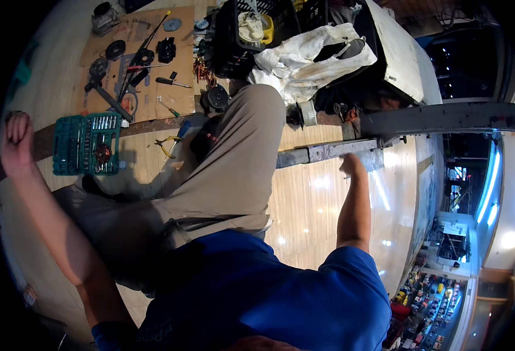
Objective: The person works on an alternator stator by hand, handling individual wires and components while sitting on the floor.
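At the far left my left hand is raised near the green socket set case, apart from it. Its fingers are curled in, and I see nothing between them. My right hand is bent down just beside a long grey metal bar right of my knee. The forearm hides most of its fingers, so a grip does not show. The case lies open with sockets in rows and a round reddish-brown part on top. Yellow-handled pliers and a blue-handled tool lie between the case and my leg.
A cardboard sheet at the far left carries black round parts, screwdrivers and a hammer. Black crates and a white cloth stand beyond my knee. A thick grey beam runs right. Stocked shelves stand lower right.
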A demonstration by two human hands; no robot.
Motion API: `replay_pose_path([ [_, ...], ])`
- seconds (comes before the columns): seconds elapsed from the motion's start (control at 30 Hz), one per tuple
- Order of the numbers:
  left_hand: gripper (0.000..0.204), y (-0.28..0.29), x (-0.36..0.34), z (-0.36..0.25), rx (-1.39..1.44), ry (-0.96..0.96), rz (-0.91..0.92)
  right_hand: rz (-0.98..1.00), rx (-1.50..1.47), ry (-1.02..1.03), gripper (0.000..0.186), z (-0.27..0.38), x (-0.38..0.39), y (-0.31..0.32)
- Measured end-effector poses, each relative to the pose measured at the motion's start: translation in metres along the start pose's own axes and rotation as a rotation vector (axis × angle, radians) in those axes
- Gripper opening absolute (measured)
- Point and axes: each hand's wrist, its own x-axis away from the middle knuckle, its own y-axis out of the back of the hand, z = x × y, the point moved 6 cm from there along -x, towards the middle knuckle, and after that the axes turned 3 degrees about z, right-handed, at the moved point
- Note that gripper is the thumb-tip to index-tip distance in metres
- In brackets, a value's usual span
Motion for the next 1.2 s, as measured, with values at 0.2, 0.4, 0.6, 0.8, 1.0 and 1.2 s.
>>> replay_pose_path([
  [0.2, 0.018, -0.052, 0.026, 0.08, -0.178, 0.154, -0.026, -0.793, -1.164, 0.948, 0.044, 0.325, 0.181, 0.298],
  [0.4, 0.024, -0.06, 0.023, 0.134, -0.274, 0.286, 0.086, -0.514, -1.118, 1.298, 0.037, 0.576, 0.237, 0.311],
  [0.6, 0.019, -0.052, 0.025, 0.107, -0.149, 0.26, 0.025, 0.458, -1.42, 1.518, 0.022, 0.612, 0.2, 0.283],
  [0.8, 0.018, -0.07, 0.038, 0.105, -0.284, 0.512, 0.096, 0.24, -1.127, 1.609, 0.028, 0.642, 0.156, 0.3],
  [1.0, 0.022, -0.057, 0.06, 0.155, -1.055, 0.823, 0.078, -0.166, -0.83, 1.542, 0.034, 0.651, 0.122, 0.315],
  [1.2, 0.021, -0.028, 0.051, 0.156, -1.647, 0.824, 0.048, -0.171, -0.707, 1.352, 0.037, 0.673, 0.123, 0.314],
])
